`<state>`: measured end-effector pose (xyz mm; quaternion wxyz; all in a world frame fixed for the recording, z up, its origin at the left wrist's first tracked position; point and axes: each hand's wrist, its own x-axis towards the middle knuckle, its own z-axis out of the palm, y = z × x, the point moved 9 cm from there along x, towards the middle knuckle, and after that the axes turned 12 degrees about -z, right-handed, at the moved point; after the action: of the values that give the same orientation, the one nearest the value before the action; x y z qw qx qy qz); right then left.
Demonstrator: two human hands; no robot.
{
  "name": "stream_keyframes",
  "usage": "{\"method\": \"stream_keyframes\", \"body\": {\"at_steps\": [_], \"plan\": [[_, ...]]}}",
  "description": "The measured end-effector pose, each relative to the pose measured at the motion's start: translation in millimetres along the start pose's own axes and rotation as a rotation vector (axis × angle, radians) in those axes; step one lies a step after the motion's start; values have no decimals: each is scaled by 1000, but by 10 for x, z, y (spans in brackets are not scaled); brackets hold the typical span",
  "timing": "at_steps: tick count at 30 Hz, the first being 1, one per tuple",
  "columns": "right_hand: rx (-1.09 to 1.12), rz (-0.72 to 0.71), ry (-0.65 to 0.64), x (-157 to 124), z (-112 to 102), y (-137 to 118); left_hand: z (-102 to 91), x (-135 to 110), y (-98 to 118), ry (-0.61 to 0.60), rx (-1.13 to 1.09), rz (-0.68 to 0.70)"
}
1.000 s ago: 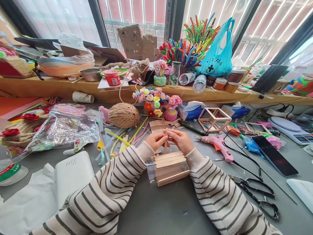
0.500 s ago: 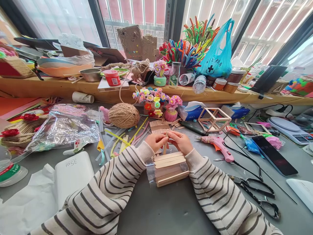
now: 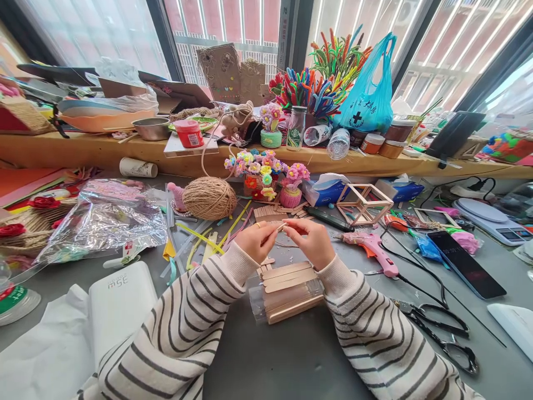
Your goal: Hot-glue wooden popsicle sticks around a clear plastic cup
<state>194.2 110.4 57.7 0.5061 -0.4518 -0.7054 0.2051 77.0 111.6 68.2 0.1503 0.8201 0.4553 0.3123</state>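
Between the fingertips of both hands is a small wooden craft stick (image 3: 282, 227), mostly hidden by the fingers and seen nearly end-on. My left hand (image 3: 255, 241) pinches it from one side and my right hand (image 3: 311, 242) from the other. Just below them on the table lies a clear plastic packet (image 3: 259, 300) with several flat craft sticks (image 3: 288, 276) side by side on and in it. Behind the hands, more craft sticks (image 3: 266, 214) lie in a row and in a loose heap.
To the right lie a pink glue gun (image 3: 377, 251), black scissors (image 3: 441, 328) and a phone (image 3: 468, 264). A twine ball (image 3: 209, 198) and a stick cube frame (image 3: 364, 204) stand behind. A white power bank (image 3: 122, 303) lies left, near a shiny plastic bag (image 3: 108, 222).
The stick between my fingers has turned from upright to nearly flat. My hands have drawn slightly apart, the left one shifting a little left.
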Motion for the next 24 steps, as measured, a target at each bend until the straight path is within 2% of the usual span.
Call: {"method": "stream_keyframes", "body": {"at_steps": [3, 6, 9, 13, 18, 24], "plan": [[-214, -95, -71, 14, 33, -85, 39, -43, 13, 15, -6, 42], [-324, -147, -124, 11, 79, -97, 123, -71, -4, -57, -55, 43], [-376, -154, -142, 22, 89, -71, 181, -75, -40, -104, -103, 28], [-474, -176, -210, 62, 134, -62, 220, -52, -118, -54, -130, 40], [-536, -200, -263, 56, 197, -77, 327, -52, -216, -41, -14, 20], [-581, -200, -259, 37, 206, -52, 402, -62, -191, -96, 22, 15]]}}
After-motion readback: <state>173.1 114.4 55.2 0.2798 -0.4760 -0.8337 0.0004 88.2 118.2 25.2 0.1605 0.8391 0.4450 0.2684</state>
